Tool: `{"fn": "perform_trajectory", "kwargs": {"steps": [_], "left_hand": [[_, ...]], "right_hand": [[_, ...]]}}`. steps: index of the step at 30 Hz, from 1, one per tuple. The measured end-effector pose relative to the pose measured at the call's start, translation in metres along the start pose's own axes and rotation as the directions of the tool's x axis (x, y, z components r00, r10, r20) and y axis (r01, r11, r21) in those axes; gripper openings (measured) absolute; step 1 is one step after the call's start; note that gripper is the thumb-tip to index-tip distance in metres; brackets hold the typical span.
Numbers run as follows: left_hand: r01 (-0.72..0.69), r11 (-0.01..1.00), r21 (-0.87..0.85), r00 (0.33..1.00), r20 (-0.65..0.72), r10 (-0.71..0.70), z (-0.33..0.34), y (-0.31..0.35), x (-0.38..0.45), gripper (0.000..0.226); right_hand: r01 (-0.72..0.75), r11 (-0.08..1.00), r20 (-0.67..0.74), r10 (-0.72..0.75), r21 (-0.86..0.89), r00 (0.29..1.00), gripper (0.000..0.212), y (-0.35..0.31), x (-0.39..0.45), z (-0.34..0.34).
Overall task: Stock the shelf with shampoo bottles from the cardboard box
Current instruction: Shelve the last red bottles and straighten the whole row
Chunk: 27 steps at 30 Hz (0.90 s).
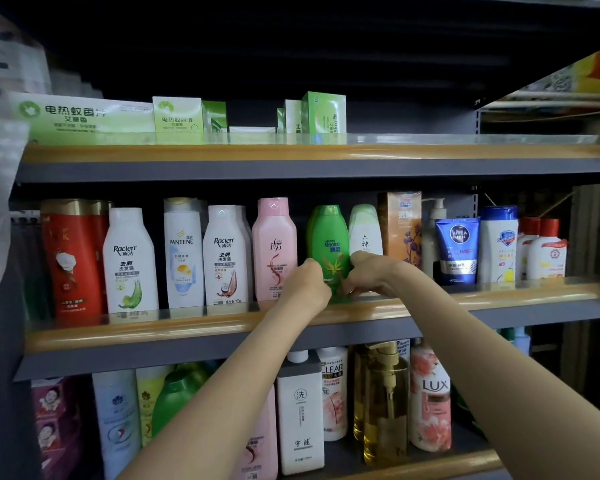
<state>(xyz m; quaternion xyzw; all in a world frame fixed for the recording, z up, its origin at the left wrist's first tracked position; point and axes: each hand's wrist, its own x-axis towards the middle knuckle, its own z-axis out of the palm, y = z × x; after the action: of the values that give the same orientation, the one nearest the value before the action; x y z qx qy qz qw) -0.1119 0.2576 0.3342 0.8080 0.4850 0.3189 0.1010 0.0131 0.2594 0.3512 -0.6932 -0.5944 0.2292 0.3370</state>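
A green Rejoice shampoo bottle (329, 242) stands upright on the middle shelf (174, 329), between a pink bottle (274, 247) and a pale green-capped white bottle (365, 230). My left hand (307, 284) grips the green bottle's lower left side with curled fingers. My right hand (364, 273) grips its lower right side the same way. Both hands hide the bottle's base. The cardboard box is out of view.
The middle shelf also holds a red bottle (71, 258), white Raclen bottles (130, 261), a Pantene bottle (182, 252) and a Nivea tube (458, 249). Green cartons (177, 119) sit on the top shelf. The lower shelf carries Lux (430, 396) and Clear bottles.
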Motion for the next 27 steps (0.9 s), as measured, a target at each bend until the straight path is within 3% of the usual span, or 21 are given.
{"fn": "perform_trajectory", "kwargs": {"steps": [11, 21, 25, 27], "left_hand": [[0.005, 1.000, 0.012, 1.000, -0.018, -0.005, 0.000, -0.005, 0.003, 0.024], [-0.011, 0.999, 0.036, 1.000, -0.011, 0.011, -0.003, -0.005, -0.001, 0.022], [-0.120, 0.988, 0.099, 0.975, -0.176, 0.136, -0.010, -0.008, -0.013, 0.033], [-0.182, 0.975, 0.129, 0.944, -0.256, 0.210, -0.011, -0.007, -0.019, 0.042]], "right_hand": [[0.005, 0.998, 0.072, -0.009, 0.065, 0.997, 0.030, -0.004, -0.002, 0.000], [-0.011, 0.998, 0.124, 0.004, 0.057, 0.992, 0.014, -0.003, -0.002, -0.003], [0.013, 0.996, 0.084, -0.021, 0.091, 0.996, 0.007, -0.004, -0.004, -0.015], [0.041, 0.995, 0.024, -0.043, 0.095, 0.999, 0.018, -0.004, -0.001, -0.019]]}}
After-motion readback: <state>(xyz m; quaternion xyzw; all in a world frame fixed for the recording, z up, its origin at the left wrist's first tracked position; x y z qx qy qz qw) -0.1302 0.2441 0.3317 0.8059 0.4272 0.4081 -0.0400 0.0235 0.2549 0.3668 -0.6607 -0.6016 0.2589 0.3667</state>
